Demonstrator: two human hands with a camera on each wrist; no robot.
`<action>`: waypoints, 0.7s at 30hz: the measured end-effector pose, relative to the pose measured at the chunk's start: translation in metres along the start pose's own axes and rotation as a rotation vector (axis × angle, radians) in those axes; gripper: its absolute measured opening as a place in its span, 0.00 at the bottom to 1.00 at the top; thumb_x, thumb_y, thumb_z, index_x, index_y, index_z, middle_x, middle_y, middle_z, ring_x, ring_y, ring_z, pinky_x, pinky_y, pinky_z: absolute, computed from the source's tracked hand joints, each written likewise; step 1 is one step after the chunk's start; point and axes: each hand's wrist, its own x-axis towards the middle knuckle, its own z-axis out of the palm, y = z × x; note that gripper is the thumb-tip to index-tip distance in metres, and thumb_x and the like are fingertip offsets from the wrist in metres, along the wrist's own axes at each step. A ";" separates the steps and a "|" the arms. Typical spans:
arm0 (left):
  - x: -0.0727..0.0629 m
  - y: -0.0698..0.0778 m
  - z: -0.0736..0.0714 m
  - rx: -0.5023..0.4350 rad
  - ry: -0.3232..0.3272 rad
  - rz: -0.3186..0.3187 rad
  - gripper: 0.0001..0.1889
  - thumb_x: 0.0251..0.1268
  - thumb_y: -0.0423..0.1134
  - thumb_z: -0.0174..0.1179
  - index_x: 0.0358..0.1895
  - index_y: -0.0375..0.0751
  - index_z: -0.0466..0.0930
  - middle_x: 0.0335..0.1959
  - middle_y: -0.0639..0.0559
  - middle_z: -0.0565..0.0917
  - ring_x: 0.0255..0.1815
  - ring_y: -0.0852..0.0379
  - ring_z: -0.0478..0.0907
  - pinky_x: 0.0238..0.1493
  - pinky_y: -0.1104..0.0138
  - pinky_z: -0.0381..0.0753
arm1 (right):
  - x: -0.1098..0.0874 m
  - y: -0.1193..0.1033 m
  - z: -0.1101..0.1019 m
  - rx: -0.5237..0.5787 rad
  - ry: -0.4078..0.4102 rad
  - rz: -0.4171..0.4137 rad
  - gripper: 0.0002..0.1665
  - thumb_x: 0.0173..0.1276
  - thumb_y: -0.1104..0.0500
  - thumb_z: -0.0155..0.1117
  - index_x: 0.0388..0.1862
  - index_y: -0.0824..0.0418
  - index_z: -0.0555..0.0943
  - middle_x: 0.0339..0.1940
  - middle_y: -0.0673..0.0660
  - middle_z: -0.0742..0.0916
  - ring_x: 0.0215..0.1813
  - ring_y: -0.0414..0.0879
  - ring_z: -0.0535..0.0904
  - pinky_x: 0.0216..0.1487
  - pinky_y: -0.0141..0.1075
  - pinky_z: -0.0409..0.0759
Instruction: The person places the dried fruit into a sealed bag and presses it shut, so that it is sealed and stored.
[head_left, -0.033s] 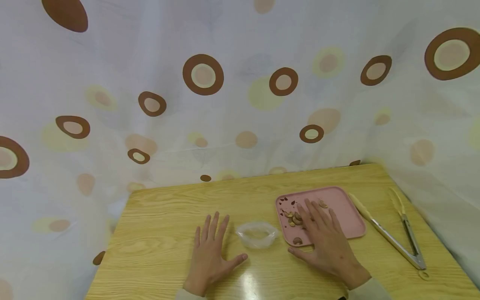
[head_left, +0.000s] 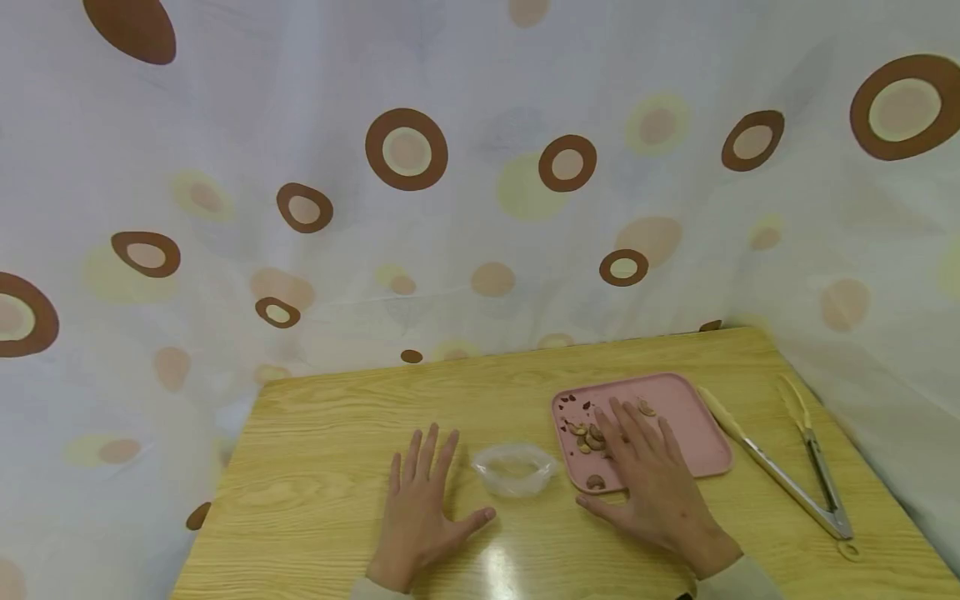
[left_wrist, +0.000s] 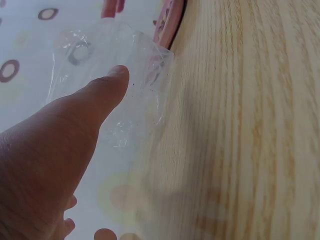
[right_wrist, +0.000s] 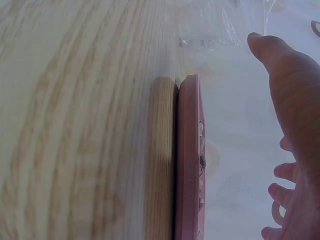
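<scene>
You are holding your left hand [head_left: 422, 510] and right hand [head_left: 648, 483] spread wide, gripping nothing, while the clear bag [head_left: 514, 478] is standing between them on the worktop [head_left: 322, 458], probably light, soft and slippery, best pinched by its rim.

Around a clear plastic bag [head_left: 517, 483] on a wooden table [head_left: 322, 450]: left hand [head_left: 422, 512] at eight o'clock, fingers spread; right hand [head_left: 656, 492] at three, over a pink tray [head_left: 701, 425] of brown pieces [head_left: 595, 439]; tongs [head_left: 787, 486] beyond.
</scene>
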 end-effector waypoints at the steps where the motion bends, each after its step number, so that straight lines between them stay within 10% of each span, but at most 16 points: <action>1: 0.000 0.000 0.000 -0.001 0.003 0.002 0.61 0.59 0.82 0.64 0.90 0.56 0.53 0.92 0.42 0.55 0.92 0.34 0.51 0.85 0.30 0.54 | 0.000 0.000 0.000 0.001 -0.002 0.002 0.70 0.60 0.24 0.76 0.89 0.57 0.62 0.90 0.65 0.65 0.92 0.59 0.52 0.88 0.39 0.17; 14: 0.003 -0.001 0.003 -0.029 0.037 0.046 0.63 0.57 0.81 0.66 0.90 0.53 0.54 0.91 0.40 0.57 0.90 0.32 0.53 0.82 0.28 0.58 | -0.004 0.004 -0.007 0.030 -0.001 0.030 0.70 0.61 0.26 0.77 0.91 0.58 0.59 0.90 0.66 0.64 0.89 0.65 0.58 0.87 0.40 0.18; 21: 0.007 -0.001 0.006 -0.230 0.028 0.103 0.62 0.59 0.77 0.70 0.90 0.50 0.53 0.89 0.37 0.60 0.87 0.30 0.60 0.78 0.28 0.66 | -0.008 0.010 -0.012 0.011 0.027 0.025 0.71 0.59 0.28 0.79 0.90 0.59 0.59 0.90 0.64 0.65 0.89 0.61 0.58 0.87 0.37 0.18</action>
